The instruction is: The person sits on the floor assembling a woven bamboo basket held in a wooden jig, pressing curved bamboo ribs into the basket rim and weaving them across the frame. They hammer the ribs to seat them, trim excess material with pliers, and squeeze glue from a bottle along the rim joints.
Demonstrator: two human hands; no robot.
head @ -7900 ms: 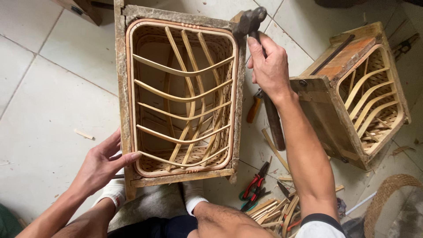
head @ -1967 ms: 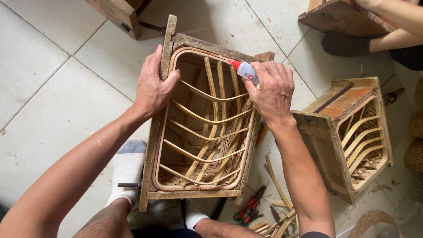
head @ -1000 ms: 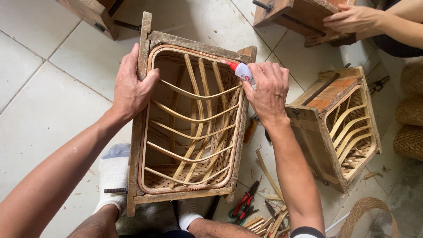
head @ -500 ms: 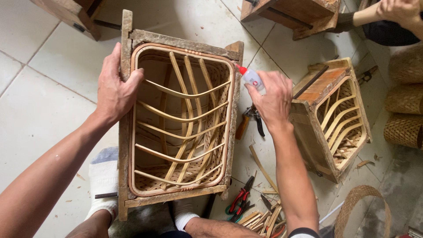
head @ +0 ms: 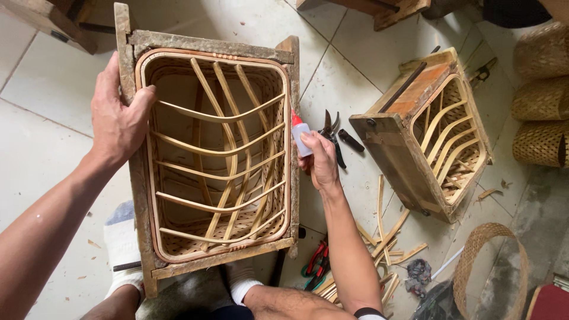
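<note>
My left hand [head: 118, 121] lies on the left rail of the wooden frame [head: 210, 44], with the thumb hooked over the inner edge; the fingers are wrapped and pressed on the wood, so this grip is closed on the frame. My right hand [head: 320, 163] is beside the right rail, outside of it, and its grip pinches a small glue bottle [head: 299, 130] with a red tip. The tip points up and a little to the left, and it is just beside the outer face of the right rail, near the upper half of it. I cannot tell if it touches the wood.

The frame stands between my feet on the tiled floor [head: 41, 148], and its long axis runs away from me, from my knees toward the top of the view. Inside it sits the half-made rattan basket [head: 216, 160], with the rim following the frame. So the frame lies to the left of the bottle, and the right hand is much nearer to that rail than the left one.

By my count there are two wooden frames: mine, and a second frame [head: 427, 130] tilted on the floor at the right, also with rattan ribs inside. There is one glue bottle. One pair of shears [head: 332, 133] lies behind my right hand, and one pair of red pliers [head: 314, 266] lies near my right forearm. Three finished woven baskets [head: 542, 98] are stacked at the right edge, and several loose rattan strips [head: 385, 231] lie on the floor.
</note>
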